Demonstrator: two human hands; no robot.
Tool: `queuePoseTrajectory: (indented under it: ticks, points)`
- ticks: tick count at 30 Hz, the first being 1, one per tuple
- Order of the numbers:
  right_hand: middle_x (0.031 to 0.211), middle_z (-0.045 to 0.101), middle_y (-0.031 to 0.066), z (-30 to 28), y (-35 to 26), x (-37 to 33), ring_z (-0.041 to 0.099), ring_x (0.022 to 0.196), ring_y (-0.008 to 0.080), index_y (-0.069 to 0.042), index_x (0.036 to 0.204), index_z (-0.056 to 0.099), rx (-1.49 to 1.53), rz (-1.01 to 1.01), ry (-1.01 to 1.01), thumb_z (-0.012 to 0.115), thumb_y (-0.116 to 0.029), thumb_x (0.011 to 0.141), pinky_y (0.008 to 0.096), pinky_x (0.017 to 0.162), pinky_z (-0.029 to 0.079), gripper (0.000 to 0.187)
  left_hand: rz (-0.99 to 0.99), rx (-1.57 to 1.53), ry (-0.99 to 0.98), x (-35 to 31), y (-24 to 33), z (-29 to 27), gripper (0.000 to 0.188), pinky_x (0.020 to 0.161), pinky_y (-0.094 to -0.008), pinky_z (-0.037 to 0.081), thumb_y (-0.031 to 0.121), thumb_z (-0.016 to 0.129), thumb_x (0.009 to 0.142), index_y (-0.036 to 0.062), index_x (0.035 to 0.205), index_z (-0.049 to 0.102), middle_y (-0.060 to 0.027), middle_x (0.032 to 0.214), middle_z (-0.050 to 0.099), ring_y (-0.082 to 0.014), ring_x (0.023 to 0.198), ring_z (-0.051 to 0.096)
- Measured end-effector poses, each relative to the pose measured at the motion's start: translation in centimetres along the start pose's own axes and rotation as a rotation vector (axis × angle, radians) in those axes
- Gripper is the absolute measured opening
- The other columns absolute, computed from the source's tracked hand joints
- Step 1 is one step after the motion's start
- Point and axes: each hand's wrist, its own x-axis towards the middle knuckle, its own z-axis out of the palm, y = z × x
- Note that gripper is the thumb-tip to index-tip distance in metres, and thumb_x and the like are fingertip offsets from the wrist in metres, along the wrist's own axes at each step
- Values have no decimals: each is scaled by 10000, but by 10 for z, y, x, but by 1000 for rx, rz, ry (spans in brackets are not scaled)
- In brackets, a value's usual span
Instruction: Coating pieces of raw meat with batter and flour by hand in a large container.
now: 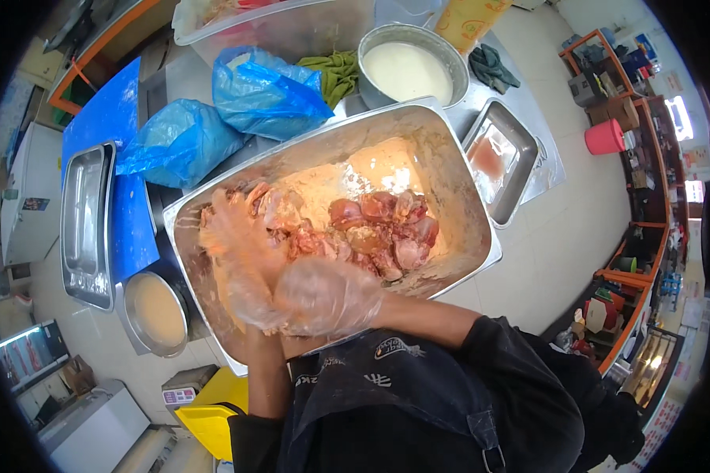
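A large steel pan holds pale orange flour-like coating and several pieces of raw meat, reddish and partly coated. My left hand, in a clear plastic glove dusted with the coating, reaches over the pan's left side beside the meat. Its fingers look stretched out, though motion smears them. My right hand, gloved too, lies across the near side of the pan, close to my left wrist. Blur hides its fingers, and I cannot see anything held in it.
Beyond the pan are blue plastic bags, a green cloth and a pot of whitish liquid. A shallow steel tray sits right. At left are stacked trays and a bowl of pale orange contents; a yellow bin stands below.
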Motion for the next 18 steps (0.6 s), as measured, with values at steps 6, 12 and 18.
queuePoseTrajectory:
  ticks: [6, 12, 18]
  points:
    - [867, 578, 101, 46, 43, -8, 560, 804, 234, -43, 945, 570, 60, -167, -202, 552, -178, 821, 310, 714, 458, 183, 45, 93, -50, -55, 4, -50, 439, 782, -370, 441, 249, 707, 719, 67, 1081, 539, -92, 962, 571, -272, 902, 557]
    - [1061, 553, 106, -4, 7, 8, 525, 941, 202, -47, 1068, 529, -244, -97, -594, 521, -253, 858, 299, 811, 436, 294, 178, 194, 152, -5, 26, -44, 406, 769, -368, 446, 230, 714, 711, 76, 1054, 559, -89, 944, 579, -274, 884, 568]
    - [1182, 488, 111, -44, 20, 5, 481, 1011, 183, -93, 1202, 460, 346, 395, 393, 580, -307, 824, 333, 836, 406, 452, 398, 440, -64, -27, 58, -31, 374, 756, -366, 451, 211, 720, 703, 85, 1026, 579, -87, 926, 588, -276, 865, 578]
